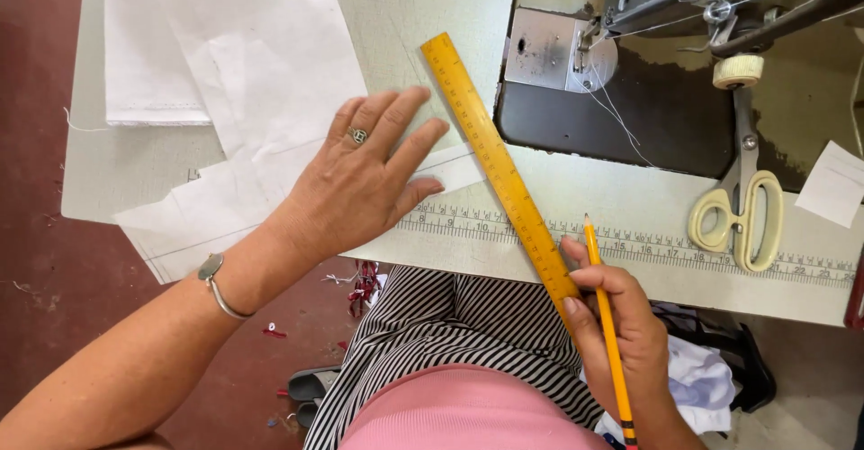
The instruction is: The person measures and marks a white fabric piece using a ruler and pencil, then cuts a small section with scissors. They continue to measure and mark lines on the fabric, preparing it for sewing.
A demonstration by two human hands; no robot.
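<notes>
Cloth: I am looking at white fabric pieces (pixel 243 72) lying spread over the left end of the sewing table (pixel 630 207).
Left hand: I am pressing my left hand (pixel 364 175) flat on the fabric, fingers spread, gripping nothing.
Ruler: the yellow ruler (pixel 495 157) is lying slanted across the table, its lower end touching my right hand.
Right hand: my right hand (pixel 616 324) is gripping a yellow pencil (pixel 605 310), tip pointing up by the ruler.
Scissors: cream-handled scissors (pixel 740 202) are resting beside the sewing machine (pixel 684 36).

Left hand (pixel 364 180) flat, right hand (pixel 621 324) gripping
</notes>
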